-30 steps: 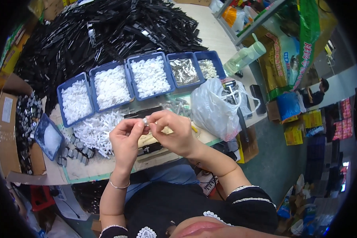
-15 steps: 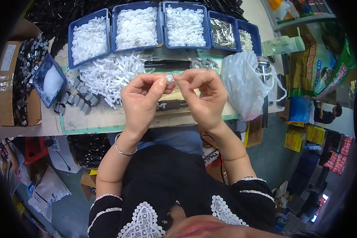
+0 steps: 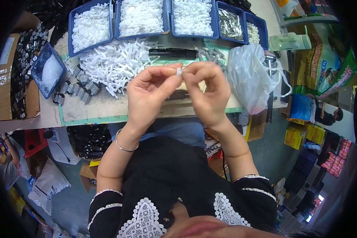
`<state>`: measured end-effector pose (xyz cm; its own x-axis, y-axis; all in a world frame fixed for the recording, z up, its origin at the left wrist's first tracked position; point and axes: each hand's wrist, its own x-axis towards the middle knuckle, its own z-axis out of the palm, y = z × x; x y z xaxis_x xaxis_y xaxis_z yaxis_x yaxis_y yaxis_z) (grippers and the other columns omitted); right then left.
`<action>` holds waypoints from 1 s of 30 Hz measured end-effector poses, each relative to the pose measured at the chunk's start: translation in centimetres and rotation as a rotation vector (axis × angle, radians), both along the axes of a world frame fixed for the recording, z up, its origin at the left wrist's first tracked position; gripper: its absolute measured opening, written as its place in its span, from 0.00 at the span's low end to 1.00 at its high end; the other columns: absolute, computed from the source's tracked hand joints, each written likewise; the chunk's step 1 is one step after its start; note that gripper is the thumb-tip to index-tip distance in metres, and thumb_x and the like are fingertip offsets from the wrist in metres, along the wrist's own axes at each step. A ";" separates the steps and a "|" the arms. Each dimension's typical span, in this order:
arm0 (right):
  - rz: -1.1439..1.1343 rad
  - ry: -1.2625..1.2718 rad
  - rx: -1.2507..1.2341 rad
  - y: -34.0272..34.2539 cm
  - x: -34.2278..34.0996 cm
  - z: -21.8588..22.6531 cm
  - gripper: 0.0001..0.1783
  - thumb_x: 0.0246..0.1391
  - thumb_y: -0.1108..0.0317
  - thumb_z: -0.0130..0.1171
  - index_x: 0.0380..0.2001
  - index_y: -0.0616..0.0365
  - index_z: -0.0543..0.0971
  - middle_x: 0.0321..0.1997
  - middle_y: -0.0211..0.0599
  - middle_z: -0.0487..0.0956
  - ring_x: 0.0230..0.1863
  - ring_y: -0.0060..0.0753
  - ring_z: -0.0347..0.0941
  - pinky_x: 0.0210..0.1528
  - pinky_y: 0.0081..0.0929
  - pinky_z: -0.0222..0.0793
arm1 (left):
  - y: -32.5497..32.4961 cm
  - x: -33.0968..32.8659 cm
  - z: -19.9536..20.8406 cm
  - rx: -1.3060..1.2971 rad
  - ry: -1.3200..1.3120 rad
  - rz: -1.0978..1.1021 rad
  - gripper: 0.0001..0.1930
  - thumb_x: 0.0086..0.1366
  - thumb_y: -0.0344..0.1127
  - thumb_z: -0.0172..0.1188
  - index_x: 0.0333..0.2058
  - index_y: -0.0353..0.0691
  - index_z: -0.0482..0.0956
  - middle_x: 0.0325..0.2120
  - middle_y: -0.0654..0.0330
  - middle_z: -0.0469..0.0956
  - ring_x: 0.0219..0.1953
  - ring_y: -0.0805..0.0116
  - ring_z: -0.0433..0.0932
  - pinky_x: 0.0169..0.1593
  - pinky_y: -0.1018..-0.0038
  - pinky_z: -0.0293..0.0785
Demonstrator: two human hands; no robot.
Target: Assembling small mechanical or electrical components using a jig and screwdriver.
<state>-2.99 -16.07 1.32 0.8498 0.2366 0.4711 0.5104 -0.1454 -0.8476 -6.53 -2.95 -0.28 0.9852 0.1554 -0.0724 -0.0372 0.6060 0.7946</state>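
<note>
My left hand (image 3: 148, 93) pinches a small white plastic piece (image 3: 179, 71) between thumb and forefinger, above the work table's near part. Against that piece's right side, the fingertips of my right hand (image 3: 209, 95) are pressed together; what they hold, if anything, is too small to make out. Just beyond my hands lies a black cylindrical part (image 3: 173, 53). To the left spreads a loose heap of white plastic stems (image 3: 109, 69). Blue trays across the back hold white round pieces (image 3: 142, 18), thin metal pins (image 3: 231, 25) and small cream pieces (image 3: 252, 33).
Grey clear-ended parts (image 3: 81, 89) and a tilted blue tray (image 3: 47, 75) with white material lie at the left, beside a cardboard box (image 3: 8, 79) of dark parts. A white plastic bag (image 3: 252, 75) and a pale green bottle (image 3: 290, 41) stand right. A person (image 3: 331, 115) is far right.
Both hands have shifted slightly right and away from me. The white piece has turned from face-on to edge-on between my fingertips. My view has shifted, with the trays higher in the picture.
</note>
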 end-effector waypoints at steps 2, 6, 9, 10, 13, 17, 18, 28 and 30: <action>0.142 0.448 0.330 -0.3 -0.5 0.0 0.08 0.51 0.79 0.56 0.27 0.59 0.67 0.33 0.32 0.73 0.36 0.20 0.70 0.41 0.21 0.67 | 0.1 -0.8 -0.2 0.203 -0.068 -0.018 0.06 0.58 0.23 0.59 0.35 0.31 0.77 0.36 0.55 0.78 0.37 0.75 0.77 0.40 0.80 0.75; 0.252 0.754 0.334 -2.1 -2.3 -0.5 0.06 0.49 0.77 0.58 0.29 0.60 0.71 0.33 0.33 0.75 0.39 0.22 0.70 0.45 0.22 0.66 | 1.6 -2.5 -0.9 0.883 -0.448 0.034 0.08 0.50 0.21 0.64 0.32 0.33 0.79 0.32 0.53 0.80 0.31 0.66 0.80 0.35 0.76 0.77; 0.284 0.599 0.011 -3.4 -3.3 -0.6 0.06 0.47 0.76 0.60 0.30 0.60 0.75 0.32 0.33 0.76 0.40 0.27 0.71 0.47 0.27 0.65 | 1.9 -4.2 -1.2 1.073 -0.575 0.017 0.09 0.47 0.20 0.64 0.30 0.31 0.78 0.29 0.51 0.79 0.29 0.61 0.80 0.31 0.74 0.77; 0.290 0.371 -0.228 -3.7 -3.5 -0.7 0.06 0.45 0.75 0.61 0.30 0.59 0.76 0.31 0.32 0.76 0.41 0.31 0.71 0.48 0.30 0.65 | 2.1 -4.7 -1.5 1.188 -0.654 -0.001 0.09 0.47 0.20 0.64 0.30 0.30 0.78 0.30 0.51 0.79 0.28 0.61 0.80 0.30 0.74 0.77; 0.266 0.113 -0.460 -3.1 -4.3 -0.6 0.08 0.40 0.74 0.62 0.28 0.57 0.77 0.30 0.32 0.76 0.40 0.37 0.70 0.45 0.35 0.63 | 2.3 -5.4 -2.8 1.319 -0.753 0.008 0.10 0.46 0.23 0.61 0.30 0.29 0.77 0.31 0.50 0.78 0.28 0.61 0.80 0.29 0.73 0.77; 0.165 -0.168 -0.647 -2.8 -3.8 -1.8 0.10 0.40 0.73 0.61 0.30 0.54 0.76 0.31 0.30 0.74 0.37 0.36 0.68 0.42 0.33 0.59 | 1.5 -5.0 -3.2 1.450 -0.707 0.081 0.11 0.46 0.25 0.58 0.31 0.30 0.77 0.31 0.51 0.77 0.30 0.62 0.79 0.28 0.74 0.75; 0.108 -0.253 -0.668 -2.9 -3.4 -2.3 0.09 0.41 0.73 0.61 0.30 0.54 0.75 0.32 0.29 0.74 0.37 0.35 0.68 0.43 0.32 0.59 | 1.4 -4.9 -3.3 1.448 -0.705 0.081 0.11 0.46 0.25 0.58 0.31 0.30 0.77 0.31 0.51 0.77 0.30 0.62 0.79 0.28 0.74 0.75; 0.136 -0.265 -0.721 -3.2 -1.5 -4.2 0.07 0.40 0.69 0.61 0.27 0.54 0.76 0.29 0.28 0.74 0.36 0.32 0.69 0.46 0.33 0.59 | 0.0 -5.5 -4.6 1.671 -0.513 0.004 0.16 0.49 0.33 0.62 0.38 0.35 0.77 0.18 0.65 0.64 0.20 0.71 0.67 0.22 0.77 0.63; 0.159 -0.261 -0.723 -3.1 -1.4 -3.8 0.07 0.40 0.69 0.61 0.26 0.54 0.77 0.28 0.28 0.74 0.36 0.32 0.69 0.46 0.33 0.59 | -0.7 -5.8 -4.6 1.715 -0.474 -0.026 0.18 0.49 0.33 0.62 0.40 0.35 0.77 0.18 0.65 0.63 0.19 0.71 0.66 0.22 0.77 0.63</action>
